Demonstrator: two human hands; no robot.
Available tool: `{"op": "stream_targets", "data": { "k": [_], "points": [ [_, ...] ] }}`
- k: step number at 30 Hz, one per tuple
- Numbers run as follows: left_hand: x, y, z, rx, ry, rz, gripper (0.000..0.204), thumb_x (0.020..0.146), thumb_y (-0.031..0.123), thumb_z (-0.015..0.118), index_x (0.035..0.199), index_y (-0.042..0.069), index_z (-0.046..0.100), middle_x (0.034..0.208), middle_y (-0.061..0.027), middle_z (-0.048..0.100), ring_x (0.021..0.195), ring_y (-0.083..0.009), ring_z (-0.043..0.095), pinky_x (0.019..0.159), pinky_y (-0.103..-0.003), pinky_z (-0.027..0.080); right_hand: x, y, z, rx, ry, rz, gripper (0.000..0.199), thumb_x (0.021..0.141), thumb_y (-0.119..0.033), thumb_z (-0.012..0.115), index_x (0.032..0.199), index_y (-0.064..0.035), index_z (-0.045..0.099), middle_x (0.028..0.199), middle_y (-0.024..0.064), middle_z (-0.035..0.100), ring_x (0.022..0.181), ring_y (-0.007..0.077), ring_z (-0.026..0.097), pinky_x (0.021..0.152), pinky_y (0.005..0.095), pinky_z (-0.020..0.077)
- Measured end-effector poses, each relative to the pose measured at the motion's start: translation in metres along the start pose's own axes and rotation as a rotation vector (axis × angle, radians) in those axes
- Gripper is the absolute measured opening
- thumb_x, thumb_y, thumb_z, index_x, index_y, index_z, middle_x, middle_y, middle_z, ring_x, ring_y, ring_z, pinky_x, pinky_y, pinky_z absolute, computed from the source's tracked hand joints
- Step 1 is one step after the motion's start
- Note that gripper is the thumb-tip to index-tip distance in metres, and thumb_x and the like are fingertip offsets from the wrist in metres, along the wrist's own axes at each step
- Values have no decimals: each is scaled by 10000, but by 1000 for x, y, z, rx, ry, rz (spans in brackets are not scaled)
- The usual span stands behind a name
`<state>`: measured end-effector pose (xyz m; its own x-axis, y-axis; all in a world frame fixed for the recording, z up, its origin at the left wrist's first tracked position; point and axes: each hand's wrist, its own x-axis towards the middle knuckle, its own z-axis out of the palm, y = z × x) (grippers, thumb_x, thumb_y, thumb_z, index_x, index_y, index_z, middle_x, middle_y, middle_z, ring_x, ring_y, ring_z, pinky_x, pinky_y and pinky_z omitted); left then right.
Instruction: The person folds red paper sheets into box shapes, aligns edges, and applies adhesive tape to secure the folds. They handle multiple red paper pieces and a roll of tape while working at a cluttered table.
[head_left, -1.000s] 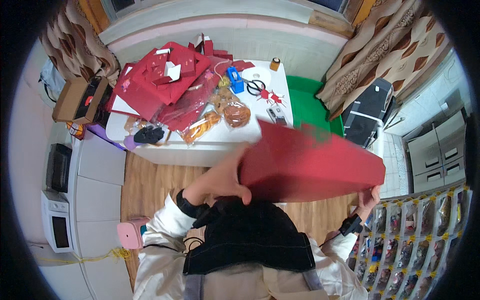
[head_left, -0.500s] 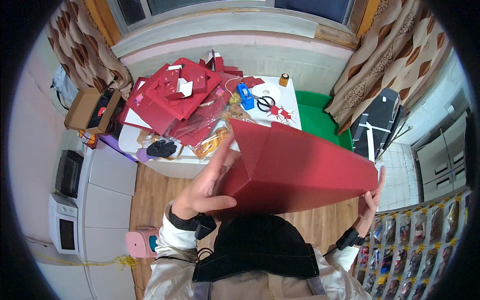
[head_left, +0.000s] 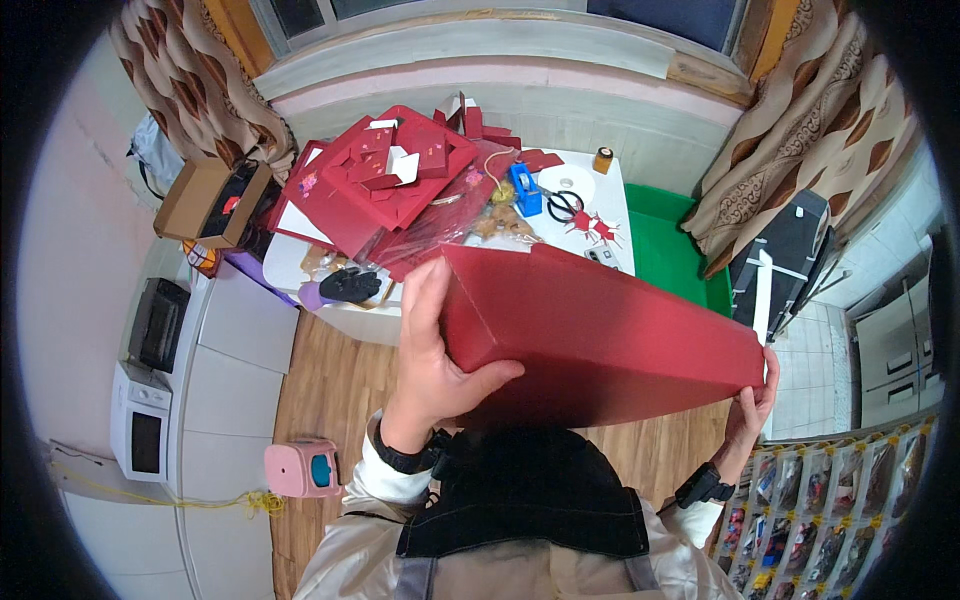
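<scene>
1. Far out to the left of the left hand stand a white microwave oven (head_left: 139, 432) and a dark toaster oven (head_left: 160, 322) on a pale counter; a small pink box-shaped device with a blue dial (head_left: 302, 468) sits on the wooden floor (head_left: 330, 385), below and left of that hand.
2. Up and left of the left hand an open brown cardboard carton (head_left: 205, 200) rests beside the white table (head_left: 610, 200).
3. The left hand (head_left: 437, 345) is spread over the left end of a large flat red cardboard box (head_left: 600, 335), fingers lying up along the end face, thumb hooked under the lower edge.
4. The box is held in the air between both hands, tilted, in front of the person's chest. It hides the near edge of the table and most of the floor beyond the hands.
5. Beyond the left hand the table carries a heap of folded red card pieces (head_left: 385, 180) and a black glove (head_left: 350, 285).
6. Above the box, between the hands, lie a blue tape dispenser (head_left: 525, 190), black-handled scissors (head_left: 565, 207) and a small amber bottle (head_left: 603, 160).
7. A green mat (head_left: 670, 240) lies up and left of the right hand, with a black folding chair (head_left: 790, 260) above that hand.
8. The right hand (head_left: 757, 405) grips the right end of the box, fingertips curled over its corner.
9. Below the right hand hang rows of small clear packets (head_left: 840, 510).
</scene>
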<state>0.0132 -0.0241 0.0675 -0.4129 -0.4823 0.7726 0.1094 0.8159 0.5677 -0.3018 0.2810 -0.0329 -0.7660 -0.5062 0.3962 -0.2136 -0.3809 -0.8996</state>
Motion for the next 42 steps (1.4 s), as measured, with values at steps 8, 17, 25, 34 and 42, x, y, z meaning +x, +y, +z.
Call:
{"op": "stream_targets", "data": {
  "k": [8,17,25,34,42],
  "points": [
    [-20,7,-4,-57,-192,70,741,529,323,925,1172,121,615,1115,-143,519,977,-288,540,818,-383,468,27,-44,33,-1352,-122,-185,502,979,-373,482,1347,-31,465,1444,193,399,1373,341,341,1121,429,265],
    [-44,6,-3,-180,-296,-310,570,494,339,931,937,143,631,1032,-91,534,816,-258,555,668,-345,467,93,-44,146,-435,-1396,505,664,990,-559,356,1239,26,549,1200,127,615,1135,202,549,977,336,413],
    [-26,27,-14,259,-367,-189,726,611,283,869,1249,138,555,1085,-152,506,976,-323,543,809,-380,482,84,-78,138,-395,-851,151,327,763,-258,815,842,-4,626,759,26,590,721,100,541,636,284,434],
    [-47,12,-4,14,-341,-201,659,665,133,823,1246,71,520,1150,-174,505,1040,-344,543,905,-383,448,53,-99,166,-802,-545,-547,382,670,-320,813,672,-50,542,653,90,522,626,293,521,634,367,391],
    [-29,25,-6,-145,-457,-365,379,709,17,683,1081,6,614,1010,-120,529,929,-271,532,836,-325,437,44,-98,166,-854,-556,-516,351,686,-337,805,769,-64,600,692,79,556,693,297,561,779,376,430]
  ]
}}
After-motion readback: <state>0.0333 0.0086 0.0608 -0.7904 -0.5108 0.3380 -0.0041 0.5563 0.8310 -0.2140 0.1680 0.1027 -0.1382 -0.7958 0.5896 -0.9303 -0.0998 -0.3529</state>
